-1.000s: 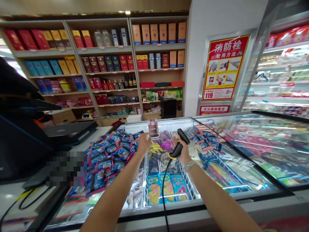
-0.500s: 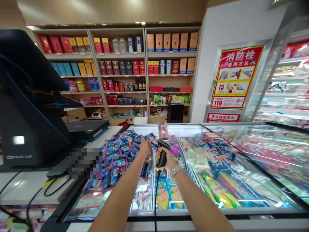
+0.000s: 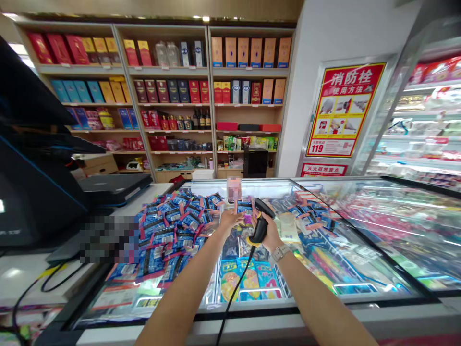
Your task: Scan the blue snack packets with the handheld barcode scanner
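Observation:
A black and yellow handheld barcode scanner [image 3: 260, 223] is gripped in my right hand [image 3: 271, 235], its cable trailing down towards me. My left hand [image 3: 229, 220] is left of it, fingers stretched out and apart. Just past those fingertips is a blue snack packet [image 3: 245, 207], between my two hands; I cannot tell whether either hand touches it. A big heap of similar blue packets [image 3: 173, 226] with pink edges covers the left part of the glass-topped freezer [image 3: 252, 310]. More blue packets [image 3: 313, 211] lie to the right.
Wire baskets with bagged frozen food [image 3: 230, 281] sit inside the freezer. At left stand a black checkout terminal [image 3: 39, 192] and a flat black device [image 3: 111, 187] on a white counter. Shelves of boxed bottles [image 3: 173, 91] and a red fire-hydrant poster [image 3: 347, 110] are behind.
My right hand has moved right with the scanner, away from my left hand. My left hand's fingers have spread, and a blue packet now shows between the hands. The view has shifted a little.

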`<state>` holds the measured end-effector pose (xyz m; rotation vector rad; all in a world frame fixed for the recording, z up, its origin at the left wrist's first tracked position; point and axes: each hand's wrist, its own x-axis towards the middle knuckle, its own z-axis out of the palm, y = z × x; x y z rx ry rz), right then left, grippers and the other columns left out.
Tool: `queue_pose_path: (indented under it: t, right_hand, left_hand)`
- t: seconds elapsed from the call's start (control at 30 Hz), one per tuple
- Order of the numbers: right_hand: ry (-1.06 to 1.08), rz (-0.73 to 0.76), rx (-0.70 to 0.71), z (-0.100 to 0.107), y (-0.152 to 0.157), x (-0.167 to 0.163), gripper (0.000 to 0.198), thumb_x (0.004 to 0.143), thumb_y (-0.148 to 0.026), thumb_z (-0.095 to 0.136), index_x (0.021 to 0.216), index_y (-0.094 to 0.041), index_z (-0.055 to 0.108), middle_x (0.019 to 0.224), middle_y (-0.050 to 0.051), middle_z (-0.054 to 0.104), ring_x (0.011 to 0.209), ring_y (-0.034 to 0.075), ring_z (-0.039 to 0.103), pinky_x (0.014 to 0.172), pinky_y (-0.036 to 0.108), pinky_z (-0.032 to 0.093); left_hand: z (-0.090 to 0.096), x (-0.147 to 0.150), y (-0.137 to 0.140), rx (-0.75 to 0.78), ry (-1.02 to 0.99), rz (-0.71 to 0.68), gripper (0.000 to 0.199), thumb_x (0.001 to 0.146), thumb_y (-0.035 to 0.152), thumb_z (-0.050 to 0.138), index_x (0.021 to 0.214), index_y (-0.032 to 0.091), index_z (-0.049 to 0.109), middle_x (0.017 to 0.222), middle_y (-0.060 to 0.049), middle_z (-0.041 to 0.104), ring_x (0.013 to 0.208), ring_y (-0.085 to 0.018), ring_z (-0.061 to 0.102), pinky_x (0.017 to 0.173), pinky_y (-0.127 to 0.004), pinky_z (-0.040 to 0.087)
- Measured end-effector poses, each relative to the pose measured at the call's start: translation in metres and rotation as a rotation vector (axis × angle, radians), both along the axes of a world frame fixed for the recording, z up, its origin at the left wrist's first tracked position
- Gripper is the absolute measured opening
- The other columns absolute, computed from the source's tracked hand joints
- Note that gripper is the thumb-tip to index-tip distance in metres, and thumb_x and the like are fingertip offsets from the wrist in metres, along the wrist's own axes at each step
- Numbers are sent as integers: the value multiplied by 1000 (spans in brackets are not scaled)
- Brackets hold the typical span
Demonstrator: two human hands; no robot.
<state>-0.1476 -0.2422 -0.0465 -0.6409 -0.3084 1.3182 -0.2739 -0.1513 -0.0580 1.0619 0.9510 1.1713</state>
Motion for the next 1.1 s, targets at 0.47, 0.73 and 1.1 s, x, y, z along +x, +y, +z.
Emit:
queue_pose_path:
  t: [0.47,0.73,1.1]
  right_hand:
    - [-846,139,-6,20,-24,32,16,64,-27,70,57,-18,59,42,-1,54,33,11,43,36,25,31]
    - [-712,104,-20,9,-27,26,17,64,-19,73,54,-20,60,35,-3,51,32,11,43,39,24,33]
    - [-676,179,65,13,-26,27,20,64,-30,76,60,-15,63,45,1,59,34,11,45,36,23,32]
  left_hand:
    - [-19,-7,-3,37,-467,275,37,58,17,82,50,18,45,52,7,53,60,-9,63,87,-31,56]
    - [-21,-5,-4,101,-75,259,31,78,28,64,55,21,44,59,3,55,83,-16,67,91,-36,56]
    - [-23,-9,-6,162,95,220,27,78,36,62,58,21,50,59,2,54,81,-19,67,85,-39,57]
